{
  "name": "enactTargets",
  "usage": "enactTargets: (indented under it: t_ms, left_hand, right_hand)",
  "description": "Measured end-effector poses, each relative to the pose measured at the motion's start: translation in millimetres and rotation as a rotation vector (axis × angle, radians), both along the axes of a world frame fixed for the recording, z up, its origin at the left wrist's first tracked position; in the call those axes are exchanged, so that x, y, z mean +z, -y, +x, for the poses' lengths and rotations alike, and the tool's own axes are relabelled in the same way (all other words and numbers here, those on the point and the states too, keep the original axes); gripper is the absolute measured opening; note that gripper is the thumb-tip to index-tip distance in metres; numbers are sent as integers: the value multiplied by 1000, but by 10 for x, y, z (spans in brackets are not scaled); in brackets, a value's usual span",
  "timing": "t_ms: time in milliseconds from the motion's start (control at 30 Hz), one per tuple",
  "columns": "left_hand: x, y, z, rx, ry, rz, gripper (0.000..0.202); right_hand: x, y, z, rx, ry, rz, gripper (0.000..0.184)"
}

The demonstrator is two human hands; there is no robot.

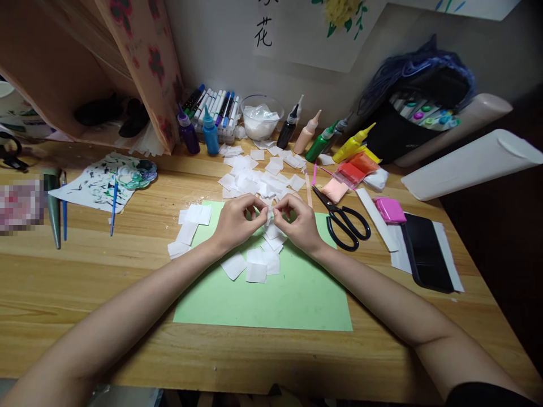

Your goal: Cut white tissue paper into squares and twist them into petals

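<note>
My left hand [236, 221] and my right hand [298, 221] meet over a light green sheet [297, 294] on the wooden table. Both pinch one small white paper square [268, 215] between thumb and fingertips, fingers curled. Several more white paper squares [257, 265] lie on the green sheet just below my hands. Another scatter of white squares [258, 176] lies beyond my hands, and a few squares [192, 221] rest at the sheet's left edge.
Black scissors [344, 221] lie right of my hands. Squeeze bottles [314, 135], markers [214, 107] and a glass bowl [262, 117] line the wall. A black phone [426, 251], pink box [389, 210], clay packs [355, 168], stained paper [102, 183] and blue brush [113, 206] also lie about.
</note>
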State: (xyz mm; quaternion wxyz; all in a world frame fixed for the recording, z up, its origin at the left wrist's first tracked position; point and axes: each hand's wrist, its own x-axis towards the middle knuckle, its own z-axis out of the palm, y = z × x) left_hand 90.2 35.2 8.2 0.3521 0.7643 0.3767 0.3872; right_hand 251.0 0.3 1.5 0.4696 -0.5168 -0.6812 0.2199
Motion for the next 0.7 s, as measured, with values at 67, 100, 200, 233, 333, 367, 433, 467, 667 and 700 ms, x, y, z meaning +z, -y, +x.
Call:
enactTargets:
  t_ms: [67, 100, 200, 233, 333, 367, 433, 467, 667, 700]
  left_hand:
    - [-7, -4, 1, 18, 4, -2, 5]
    - [-11, -7, 3, 32, 8, -6, 5]
    - [-25, -19, 7, 87, 29, -38, 4]
    - [-29, -26, 8, 108, 38, -56, 4]
    - [-41, -49, 7, 162, 79, -138, 5]
    - [-43, -56, 7, 178, 93, -171, 6]
    - [-46, -66, 5, 194, 117, -228, 8]
    - [-48, -70, 4, 194, 125, -248, 9]
    - [-99, -93, -6, 200, 146, -246, 7]
    - [-109, -98, -8, 211, 158, -249, 6]
  right_hand:
    - [-6, 1, 1, -3, -2, 0, 13]
    - [-9, 1, 2, -6, -4, 1, 13]
    - [-23, -3, 8, -23, -23, 0, 12]
    - [-29, -7, 12, -31, -36, -3, 11]
    - [-50, -17, 23, -60, -93, -31, 11]
    - [-57, -20, 27, -67, -114, -43, 11]
    - [-68, -22, 30, -70, -144, -61, 12]
    - [-71, -21, 31, -68, -152, -65, 12]
    - [-87, -30, 37, -64, -181, -75, 11]
    - [-91, -35, 41, -66, -194, -79, 11]
